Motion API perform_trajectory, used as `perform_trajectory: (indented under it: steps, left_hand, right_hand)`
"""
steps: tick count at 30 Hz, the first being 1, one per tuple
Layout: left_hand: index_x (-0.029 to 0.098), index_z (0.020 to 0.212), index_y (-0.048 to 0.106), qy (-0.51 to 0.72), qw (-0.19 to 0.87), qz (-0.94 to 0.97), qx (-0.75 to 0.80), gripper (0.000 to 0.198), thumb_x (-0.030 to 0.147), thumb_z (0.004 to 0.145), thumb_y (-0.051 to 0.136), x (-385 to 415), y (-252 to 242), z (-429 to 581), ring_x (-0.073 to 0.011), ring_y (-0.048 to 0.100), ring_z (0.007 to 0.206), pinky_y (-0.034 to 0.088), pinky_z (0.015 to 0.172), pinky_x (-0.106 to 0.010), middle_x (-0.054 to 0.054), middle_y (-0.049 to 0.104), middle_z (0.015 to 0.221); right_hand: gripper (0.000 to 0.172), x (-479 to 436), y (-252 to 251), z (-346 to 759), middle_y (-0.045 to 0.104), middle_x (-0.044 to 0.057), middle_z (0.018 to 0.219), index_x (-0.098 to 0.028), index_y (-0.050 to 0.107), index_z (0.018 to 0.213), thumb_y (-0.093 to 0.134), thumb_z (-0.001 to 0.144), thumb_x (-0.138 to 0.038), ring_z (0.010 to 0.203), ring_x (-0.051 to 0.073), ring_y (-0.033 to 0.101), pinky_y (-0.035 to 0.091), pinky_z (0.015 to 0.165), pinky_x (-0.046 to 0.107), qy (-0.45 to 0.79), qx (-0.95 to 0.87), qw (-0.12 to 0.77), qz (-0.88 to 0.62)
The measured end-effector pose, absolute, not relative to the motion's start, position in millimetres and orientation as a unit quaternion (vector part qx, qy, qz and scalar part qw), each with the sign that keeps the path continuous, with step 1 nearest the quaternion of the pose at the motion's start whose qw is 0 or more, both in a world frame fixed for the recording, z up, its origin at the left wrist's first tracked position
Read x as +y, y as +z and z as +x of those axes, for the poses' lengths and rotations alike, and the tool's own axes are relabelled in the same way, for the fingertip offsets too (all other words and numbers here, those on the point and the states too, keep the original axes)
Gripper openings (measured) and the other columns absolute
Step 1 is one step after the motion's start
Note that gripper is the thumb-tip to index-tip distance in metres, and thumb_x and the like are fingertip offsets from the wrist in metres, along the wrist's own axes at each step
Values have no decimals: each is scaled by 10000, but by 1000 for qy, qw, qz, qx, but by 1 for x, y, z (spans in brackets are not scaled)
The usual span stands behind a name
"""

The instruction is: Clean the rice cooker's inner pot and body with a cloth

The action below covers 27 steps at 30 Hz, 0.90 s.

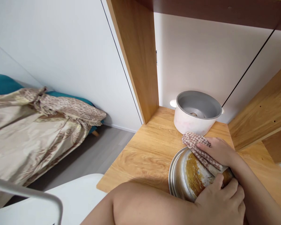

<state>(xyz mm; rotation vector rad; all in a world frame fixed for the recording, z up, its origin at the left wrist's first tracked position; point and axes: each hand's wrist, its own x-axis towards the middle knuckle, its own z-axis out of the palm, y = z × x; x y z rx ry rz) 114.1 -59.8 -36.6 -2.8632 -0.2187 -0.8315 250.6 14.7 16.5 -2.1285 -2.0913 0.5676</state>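
Observation:
A stained metal pot [189, 175] lies tilted on its side on the wooden desk [150, 150]. My left hand [221, 200] is closed around the pot's lower side, holding it. Above it, my right hand [220, 151] presses a brown-and-white patterned cloth [199, 150] flat against the pot's upper side, fingers stretched out over the cloth. The pot's bottom shows brown burnt marks.
A white cooker body [196, 114] with a grey inside stands at the back of the desk against the wall. Wooden shelf panels [138, 56] rise left and right. A white chair [61, 200] is at lower left; a bed with beige covers [37, 125] lies beyond.

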Motion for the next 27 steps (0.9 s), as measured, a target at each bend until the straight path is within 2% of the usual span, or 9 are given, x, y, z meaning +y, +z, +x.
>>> perform_trajectory:
  steps: [5,11,17,22,27]
  left_hand:
    - [210,993,801,-287,71,-953,-72,264,250,1017,541,-60,-37,115,-226,581,1155,416,864,-413,-56,752,1151]
    - [206,1045,799,-256,78,-961,-70,288,264,1032,517,-59,-32,112,-242,554,1216,410,891,-410,-72,729,1230]
    - [207,1035,801,-273,75,-956,-76,281,255,1028,525,-59,-33,112,-229,557,1200,409,904,-413,-65,739,1200]
    - [192,1026,799,-280,76,-953,-85,291,243,1027,513,-58,-32,112,-227,557,1179,392,951,-427,-71,740,1180]
    - [179,1065,790,-271,78,-956,-82,266,281,1014,549,-59,-33,113,-240,549,1182,393,946,-422,-90,729,1180]
  right_hand:
    - [578,15,16,249,774,135,938,-228,719,858,424,967,-712,919,323,689,425,743,377,126,-663,27,-737]
    - [489,15,17,251,781,85,981,-248,704,915,433,992,-647,921,286,693,428,761,352,181,-700,58,-688]
    - [541,15,17,250,772,108,925,-244,705,865,437,969,-703,927,315,685,409,742,358,139,-674,29,-725]
    - [419,15,16,252,784,69,1030,-261,716,982,482,986,-609,975,282,690,423,785,334,192,-704,68,-680]
    - [511,16,16,251,780,98,937,-251,733,917,461,974,-679,941,315,681,406,749,352,145,-684,42,-714]
